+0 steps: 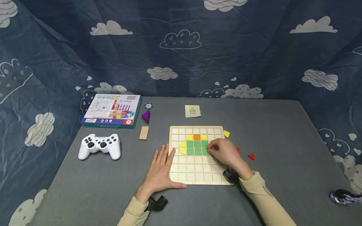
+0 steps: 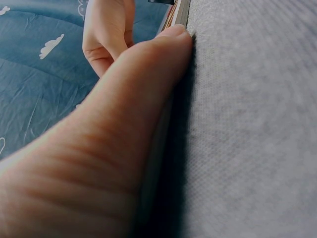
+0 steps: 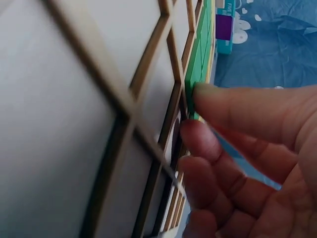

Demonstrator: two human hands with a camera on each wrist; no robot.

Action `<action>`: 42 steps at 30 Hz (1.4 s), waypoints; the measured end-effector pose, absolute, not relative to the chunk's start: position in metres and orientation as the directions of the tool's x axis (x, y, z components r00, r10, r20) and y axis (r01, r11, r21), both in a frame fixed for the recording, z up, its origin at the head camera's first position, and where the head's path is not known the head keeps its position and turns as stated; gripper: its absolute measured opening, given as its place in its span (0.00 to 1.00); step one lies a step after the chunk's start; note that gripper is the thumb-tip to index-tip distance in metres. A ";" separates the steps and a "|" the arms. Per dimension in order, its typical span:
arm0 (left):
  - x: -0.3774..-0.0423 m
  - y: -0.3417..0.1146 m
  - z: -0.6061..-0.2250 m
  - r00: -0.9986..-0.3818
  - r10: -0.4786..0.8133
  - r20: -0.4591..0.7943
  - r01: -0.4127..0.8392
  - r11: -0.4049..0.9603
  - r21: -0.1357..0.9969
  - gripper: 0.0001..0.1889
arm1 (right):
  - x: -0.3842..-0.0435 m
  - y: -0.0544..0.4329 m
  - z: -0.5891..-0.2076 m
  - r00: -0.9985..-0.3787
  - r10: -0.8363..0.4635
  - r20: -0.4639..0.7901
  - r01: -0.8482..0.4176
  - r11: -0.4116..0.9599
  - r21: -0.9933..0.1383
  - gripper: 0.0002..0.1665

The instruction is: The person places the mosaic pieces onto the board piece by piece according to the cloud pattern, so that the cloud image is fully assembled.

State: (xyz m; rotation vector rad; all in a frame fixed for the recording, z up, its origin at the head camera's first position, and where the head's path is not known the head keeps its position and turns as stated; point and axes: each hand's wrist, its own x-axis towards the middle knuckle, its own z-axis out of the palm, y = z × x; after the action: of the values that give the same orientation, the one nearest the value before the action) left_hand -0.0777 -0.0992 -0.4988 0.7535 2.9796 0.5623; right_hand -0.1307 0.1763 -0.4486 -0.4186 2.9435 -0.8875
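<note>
At the bottom of the frame, two beige sleeves [image 1: 268, 201] reach in; the left hand [image 1: 159, 172] lies with fingers straight and spread, gripping nothing, its forefinger at the left edge of the wooden board [image 1: 197, 169] and its thumb along the near edge; at the lower right of the frame is a small purple and black thing [image 1: 343, 197], too small to make out. The right hand [image 1: 224, 153] bends over the right side of the board, fingers curled, thumb and forefinger pinching a green tile [image 1: 205, 151] at the right end of the lower green row, near the board's middle; yellow tiles [image 1: 182, 147] sit just left of the green rows, and an orange tile [image 1: 196, 137] above them.

Right of the board lie a red triangle [image 1: 251, 156] and, farther up, a yellow piece [image 1: 227, 133]; left of centre are a white game controller [image 1: 99, 146], a wooden block [image 1: 144, 133] and a purple pyramid [image 1: 146, 116]; beyond them, a box [image 1: 110, 108] at upper left, a round chip [image 1: 148, 106] beside it, and a small card [image 1: 193, 111] above the board; a dark blue curtain [image 1: 181, 62] with clouds hangs behind.
</note>
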 end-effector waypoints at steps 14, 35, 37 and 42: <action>-0.078 -0.100 -0.498 -0.884 0.464 0.060 0.454 0.818 0.353 0.70 | -0.139 0.212 -0.446 -0.970 -0.197 0.142 -0.243 0.824 -0.513 0.05; -0.077 -0.099 -0.500 -0.884 0.462 0.066 0.454 0.820 0.347 0.70 | -0.172 0.244 -0.451 -0.998 -0.055 0.011 -0.054 0.892 -0.449 0.15; -0.078 -0.099 -0.500 -0.884 0.462 0.068 0.455 0.820 0.346 0.70 | -0.175 0.246 -0.451 -0.998 -0.069 0.006 -0.064 0.890 -0.452 0.14; -0.078 -0.099 -0.499 -0.884 0.463 0.068 0.455 0.817 0.354 0.70 | -0.178 0.251 -0.450 -0.996 -0.084 -0.014 -0.066 0.869 -0.491 0.13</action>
State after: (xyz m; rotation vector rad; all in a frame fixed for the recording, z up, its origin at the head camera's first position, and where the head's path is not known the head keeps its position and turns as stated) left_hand -0.0778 -0.0991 -0.4995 0.7509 2.9739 0.5716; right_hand -0.1784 0.2510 -0.4498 -0.1204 3.0034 -0.7865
